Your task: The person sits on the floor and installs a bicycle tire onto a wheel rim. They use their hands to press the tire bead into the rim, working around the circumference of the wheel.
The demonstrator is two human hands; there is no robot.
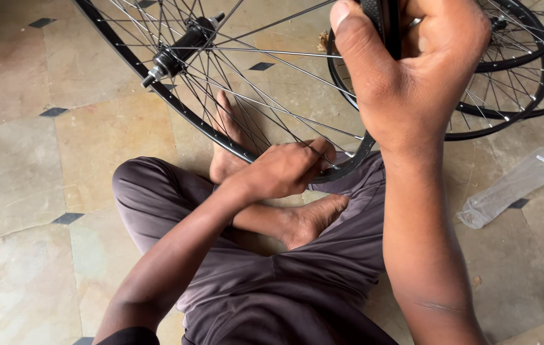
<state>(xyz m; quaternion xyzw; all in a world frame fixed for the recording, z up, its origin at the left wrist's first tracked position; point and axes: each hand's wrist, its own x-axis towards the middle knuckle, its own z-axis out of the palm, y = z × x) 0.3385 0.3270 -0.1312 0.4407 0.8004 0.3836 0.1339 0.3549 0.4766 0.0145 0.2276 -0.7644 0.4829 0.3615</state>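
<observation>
Right hand [412, 70] grips black-rimmed spoked wheel [221, 137] (silver hub).

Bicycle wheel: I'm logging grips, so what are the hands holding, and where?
Both hold the bicycle wheel by its black rim: left hand at the bottom, right hand at the near side.

The spoked wheel [234, 83] fills the space over the lap, its crossing spokes and hub [179, 50] closing off any reach straight through, and the crossed legs [272, 217] block the floor right beneath the rim. To the right it's crowded too: more wheels [521, 70] stacked behind, a clear plastic bag [511, 186] lying near the knee. The open way is off to the left, where bare floor tiles [23, 179] run wide beside the thigh.
</observation>
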